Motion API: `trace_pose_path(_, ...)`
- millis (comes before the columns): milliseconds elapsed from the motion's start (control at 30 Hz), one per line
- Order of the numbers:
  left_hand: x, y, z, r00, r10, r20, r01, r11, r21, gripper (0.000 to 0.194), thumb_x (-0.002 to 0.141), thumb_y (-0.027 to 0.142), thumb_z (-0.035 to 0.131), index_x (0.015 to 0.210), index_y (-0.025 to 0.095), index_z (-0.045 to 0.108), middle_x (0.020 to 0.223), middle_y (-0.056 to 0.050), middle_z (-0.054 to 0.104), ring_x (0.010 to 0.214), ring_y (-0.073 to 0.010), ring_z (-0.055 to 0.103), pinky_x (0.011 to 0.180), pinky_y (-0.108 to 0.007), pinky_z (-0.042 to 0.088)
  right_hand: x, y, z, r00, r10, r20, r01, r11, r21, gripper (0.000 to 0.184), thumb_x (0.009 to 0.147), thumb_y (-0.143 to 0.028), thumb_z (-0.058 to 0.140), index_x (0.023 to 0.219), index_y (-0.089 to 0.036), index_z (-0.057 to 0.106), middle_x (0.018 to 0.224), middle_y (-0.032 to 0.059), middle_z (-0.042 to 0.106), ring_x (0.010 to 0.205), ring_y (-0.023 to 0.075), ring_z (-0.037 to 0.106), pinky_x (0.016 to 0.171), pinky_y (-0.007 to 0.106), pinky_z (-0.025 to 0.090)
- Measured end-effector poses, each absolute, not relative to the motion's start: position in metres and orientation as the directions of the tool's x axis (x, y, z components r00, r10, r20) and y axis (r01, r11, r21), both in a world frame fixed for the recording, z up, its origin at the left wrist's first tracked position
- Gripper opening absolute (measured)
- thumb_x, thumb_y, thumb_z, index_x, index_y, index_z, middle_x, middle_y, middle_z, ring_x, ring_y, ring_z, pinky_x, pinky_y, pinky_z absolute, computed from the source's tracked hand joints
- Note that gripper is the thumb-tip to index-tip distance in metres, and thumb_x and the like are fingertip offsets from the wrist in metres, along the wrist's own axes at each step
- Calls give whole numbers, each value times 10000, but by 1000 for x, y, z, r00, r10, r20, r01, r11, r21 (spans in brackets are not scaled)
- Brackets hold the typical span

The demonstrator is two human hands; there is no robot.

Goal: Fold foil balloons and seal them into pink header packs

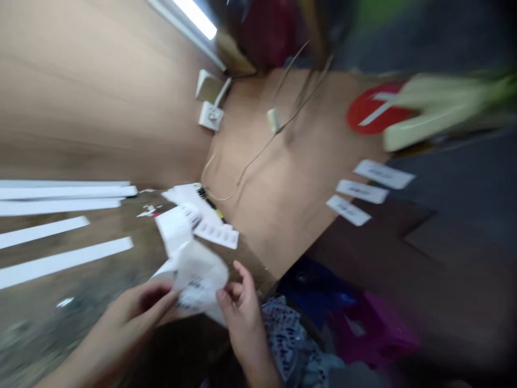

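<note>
My left hand (135, 312) and my right hand (241, 307) both pinch a crumpled white sheet of printed labels (200, 277) low in the blurred head view. The left fingers grip its left edge, the right thumb and fingers its right edge. More white label paper (189, 215) lies just beyond on the wooden desk (283, 205).
Three white labels (363, 191) stick along the desk's right edge. Long white strips (60, 226) lie to the left. A wall socket (210, 116) and thin cable (274, 121) sit further back, a red disc (369, 116) at the right. Blue and magenta fabric (343, 318) lies below the desk.
</note>
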State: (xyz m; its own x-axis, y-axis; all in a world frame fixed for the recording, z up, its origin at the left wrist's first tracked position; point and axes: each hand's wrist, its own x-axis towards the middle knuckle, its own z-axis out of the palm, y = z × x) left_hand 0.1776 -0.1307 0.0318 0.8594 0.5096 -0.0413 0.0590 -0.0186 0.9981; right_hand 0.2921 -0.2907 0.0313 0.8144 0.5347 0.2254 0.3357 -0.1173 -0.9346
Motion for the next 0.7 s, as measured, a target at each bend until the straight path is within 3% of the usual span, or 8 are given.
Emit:
trace_pose_path(100,176,-135,49,919,395,-2,-24,60,998,303,783,436,593,859,149,658,867,-62,700,844,-228,630,765,-297,504,272,-257,7,857,501,117,27,185,-982,531,825,-336,625,1265,-197,362,1019,83,686,889,221,660,794,385,531)
trace_pose_path(233,171,-128,36,930,367,12,-30,43,999,225,781,321,607,875,125,662,885,-75,689,888,-237,614,813,-330,480,275,-243,7,841,538,58,-35,161,-986,475,811,-367,644,1177,-199,393,903,69,695,811,232,668,746,418,540)
trace_pose_path(300,168,-125,28,916,401,-13,-27,93,995,203,783,303,601,836,117,662,840,-70,683,872,-234,616,810,-341,482,283,-247,13,866,465,183,178,55,-983,451,810,-380,638,1164,-199,425,978,98,669,872,250,650,774,455,528)
trace_pose_path(333,168,-124,27,911,412,-28,-29,133,991,200,781,299,604,836,115,660,824,-65,680,863,-230,616,806,-342,485,286,-250,17,850,416,323,365,-22,-931,422,805,-373,643,1148,-200,469,1054,116,642,943,263,626,821,477,507)
trace_pose_path(433,169,-124,28,918,395,-32,-52,200,978,217,783,301,607,870,109,657,798,-49,665,798,-196,601,751,-309,485,292,-256,29,495,515,700,855,-143,-499,336,785,-282,674,1106,-213,601,1237,112,563,1187,294,473,987,497,398)
trace_pose_path(500,170,-123,30,930,367,5,-64,150,987,228,792,314,603,862,104,659,778,-40,647,730,-162,568,700,-274,465,293,-256,33,253,688,680,943,-19,-332,346,800,-226,659,1142,-216,610,1236,88,585,1246,274,418,1033,470,368)
trace_pose_path(567,170,-122,30,947,318,37,-74,106,992,238,806,326,595,867,106,662,800,-39,638,721,-147,543,691,-256,443,293,-253,33,207,771,603,917,62,-394,336,826,-195,629,1161,-209,602,1159,72,636,1196,233,476,1006,415,416)
trace_pose_path(700,169,-118,24,962,267,56,-81,85,993,267,843,355,556,874,110,661,810,-37,619,738,-139,518,689,-241,419,291,-247,28,340,770,540,806,58,-590,213,844,-167,596,1041,-220,657,1016,45,679,1025,185,579,913,349,476)
